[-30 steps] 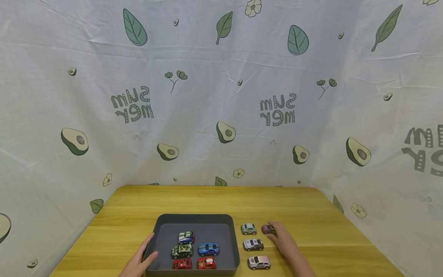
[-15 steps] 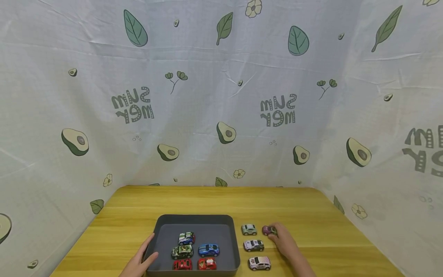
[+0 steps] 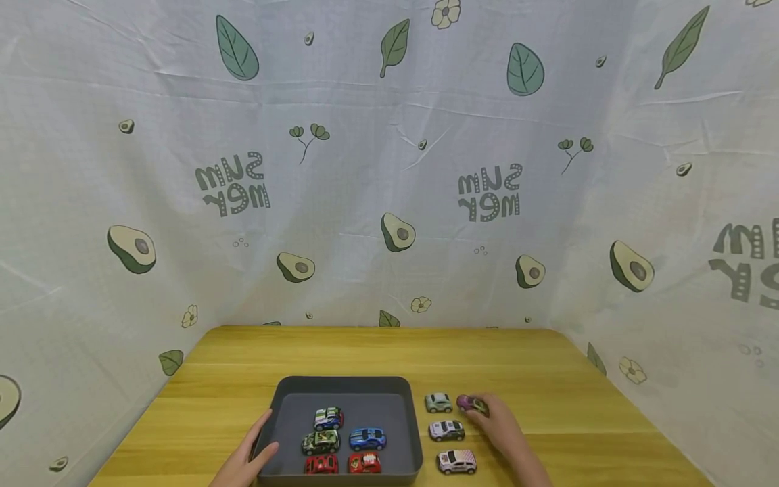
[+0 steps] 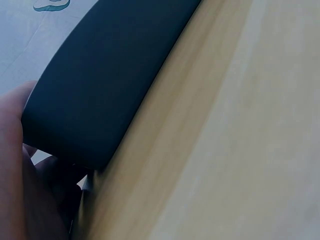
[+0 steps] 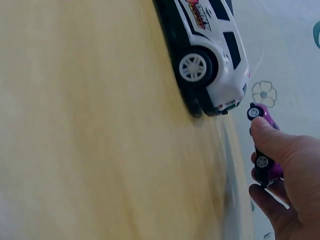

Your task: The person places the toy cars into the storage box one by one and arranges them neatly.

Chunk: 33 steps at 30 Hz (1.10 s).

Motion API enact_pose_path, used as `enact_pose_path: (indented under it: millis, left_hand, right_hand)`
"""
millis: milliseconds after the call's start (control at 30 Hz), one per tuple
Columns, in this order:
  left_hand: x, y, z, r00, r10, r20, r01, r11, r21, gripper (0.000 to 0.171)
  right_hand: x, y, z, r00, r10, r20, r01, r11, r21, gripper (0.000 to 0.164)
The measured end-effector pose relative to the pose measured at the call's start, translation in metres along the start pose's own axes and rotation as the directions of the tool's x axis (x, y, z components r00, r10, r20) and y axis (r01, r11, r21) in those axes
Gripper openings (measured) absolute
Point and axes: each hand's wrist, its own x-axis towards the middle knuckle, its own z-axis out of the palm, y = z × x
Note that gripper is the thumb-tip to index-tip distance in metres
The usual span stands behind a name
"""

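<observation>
A purple toy car with green on its side is pinched in my right hand, tilted nose up. In the right wrist view, the thumb presses the wheel side of this purple car, fingers behind it. My left hand holds the dark grey tray at its front left corner, thumb by the rim and fingers along the outer wall. The left wrist view shows the tray's dark outer wall close up, the hand at its corner, with some fingers in shadow.
Several toy cars sit in the tray, among them a blue one and a camouflage one. Right of the tray stand a pale green car, a white-and-black car and a white-and-pink car. A printed cloth hangs behind the table.
The right hand has raised the purple car's front slightly and shifted it a little to the left. My left hand and the tray stay in place.
</observation>
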Motion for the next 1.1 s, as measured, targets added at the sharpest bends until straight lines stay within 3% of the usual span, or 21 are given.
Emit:
enact_pose_path:
  millis: [300,433,600,900,1100]
  left_hand:
    - [-0.001,0.0,0.0,1.0,0.011,0.001,-0.011,1.0,-0.015,0.075]
    - [0.0,0.0,0.0,1.0,0.009,0.001,-0.009,1.0,-0.016,0.075]
    - [0.001,0.0,0.0,1.0,0.008,-0.001,-0.008,1.0,-0.006,0.074]
    - [0.001,-0.001,0.0,1.0,0.003,-0.006,-0.003,1.0,0.001,0.074]
    - [0.001,-0.001,0.0,1.0,0.016,-0.004,-0.016,1.0,0.001,0.073]
  right_hand:
    - [-0.004,-0.028,-0.003,0.997,0.072,0.029,-0.076,0.984,0.16,0.034]
    - [-0.006,-0.04,-0.003,0.998,0.056,0.039,-0.062,0.984,0.166,0.034]
    - [-0.008,-0.052,0.0,0.999,-0.039,0.02,0.037,0.995,0.09,0.034]
    - [-0.004,-0.079,0.01,0.99,-0.138,-0.032,0.14,0.988,0.067,0.032]
    - [-0.006,-0.1,0.016,0.973,-0.229,0.006,0.228,0.972,0.047,0.032]
